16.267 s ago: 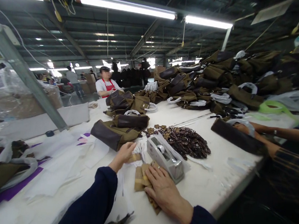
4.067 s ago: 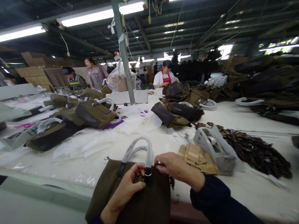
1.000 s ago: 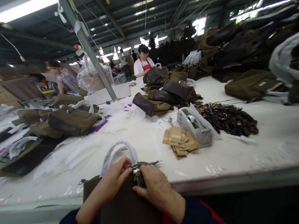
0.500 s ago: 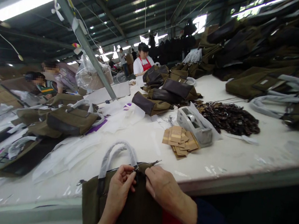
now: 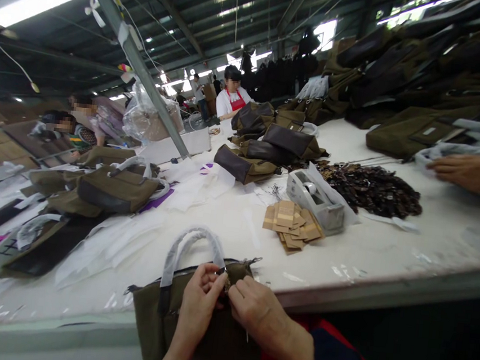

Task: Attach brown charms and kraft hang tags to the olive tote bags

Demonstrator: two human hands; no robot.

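An olive handbag point(image 5: 152, 319) leans at the table's front edge, close to my body, its handle point(image 5: 172, 255) wrapped in white covering. My left hand point(image 5: 201, 298) pinches a small dark and gold piece point(image 5: 225, 283) at the bag's top edge, between thumb and fingers. Right beside it, my right hand point(image 5: 255, 306) is closed, fingertips pressed together at the same piece. What exactly lies in the right fingers is hidden. A thin light strand hangs below the right hand.
Brown paper cards point(image 5: 291, 221) and a grey tape dispenser point(image 5: 316, 201) lie ahead, near a heap of dark brown pieces point(image 5: 370, 190). Handbags point(image 5: 116, 188) are piled left and right. At the right edge, another person's hand point(image 5: 472, 171) touches wrapped handles. A worker point(image 5: 233, 97) sits across the table.
My right hand has moved left and down, closer to my left hand. The dark and gold piece now shows between them. Another person's hand has come in at the right.
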